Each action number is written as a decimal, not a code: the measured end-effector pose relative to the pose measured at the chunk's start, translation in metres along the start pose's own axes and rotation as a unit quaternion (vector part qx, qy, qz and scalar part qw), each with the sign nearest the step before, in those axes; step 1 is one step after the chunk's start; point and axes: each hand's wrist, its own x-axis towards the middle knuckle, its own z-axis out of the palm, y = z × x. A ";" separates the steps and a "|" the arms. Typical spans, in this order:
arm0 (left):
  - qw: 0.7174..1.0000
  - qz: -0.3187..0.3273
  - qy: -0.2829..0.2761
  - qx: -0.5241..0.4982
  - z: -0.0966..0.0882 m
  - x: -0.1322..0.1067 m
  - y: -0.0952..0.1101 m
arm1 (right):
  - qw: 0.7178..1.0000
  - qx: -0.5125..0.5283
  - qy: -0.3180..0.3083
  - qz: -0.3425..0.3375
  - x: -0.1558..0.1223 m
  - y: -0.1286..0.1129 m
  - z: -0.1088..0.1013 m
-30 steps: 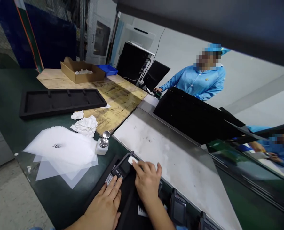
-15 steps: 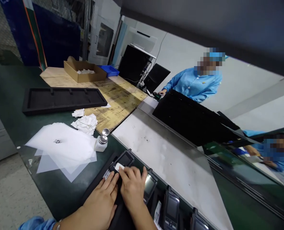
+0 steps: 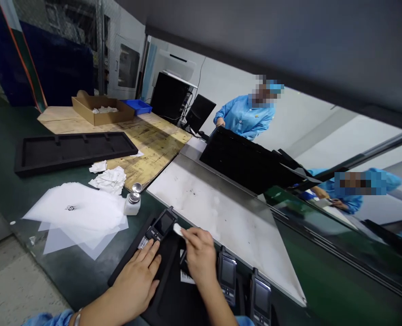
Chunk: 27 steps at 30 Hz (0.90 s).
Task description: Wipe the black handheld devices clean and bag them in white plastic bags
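A black handheld device [image 3: 165, 223] with a small screen and keys lies in a black foam tray [image 3: 169, 280]. My left hand [image 3: 136, 274] rests flat with fingers stretched out, its fingertips at the lower end of this device. My right hand [image 3: 201, 256] pinches a small folded white wipe [image 3: 178, 229] just right of the device's upper part. A second device, mostly hidden, is under my right hand beside a white label [image 3: 186, 274]. Further right, two more handheld devices, a nearer one [image 3: 227, 275] and a farther one [image 3: 261, 294], lie in a row.
A white dispenser bottle [image 3: 132, 204] with its metal lid up stands by crumpled white tissues [image 3: 111, 180] and translucent sheets [image 3: 82, 210]. Behind are an empty-looking foam tray [image 3: 75, 151], a cardboard box [image 3: 102, 118] and a blue bin [image 3: 138, 107]. Two people in blue work beyond a white board [image 3: 217, 222].
My right hand has moved right, off the first device's face, with the wipe still pinched; its screen and keys now show. The view has shifted to the right.
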 end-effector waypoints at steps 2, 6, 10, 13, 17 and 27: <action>1.000 0.025 0.005 -0.003 0.001 0.002 0.008 | 0.999 -0.016 0.027 0.016 -0.006 0.020 -0.024; 0.994 0.100 -0.038 -0.021 0.015 0.017 0.041 | 0.997 -0.066 0.025 0.020 -0.014 0.049 -0.043; 0.987 0.131 -0.088 -0.014 0.037 0.031 0.064 | 0.994 -0.109 -0.014 0.000 -0.025 0.048 -0.031; 0.987 0.138 -0.084 -0.003 0.043 0.032 0.065 | 0.993 -0.100 -0.057 -0.028 -0.041 0.035 -0.026; 0.987 0.144 -0.076 0.013 0.040 0.030 0.061 | 0.990 -0.101 -0.074 -0.062 -0.030 0.035 -0.025; 0.986 0.162 -0.036 0.022 0.050 0.029 0.057 | 0.992 -0.123 -0.027 -0.016 -0.055 0.044 -0.032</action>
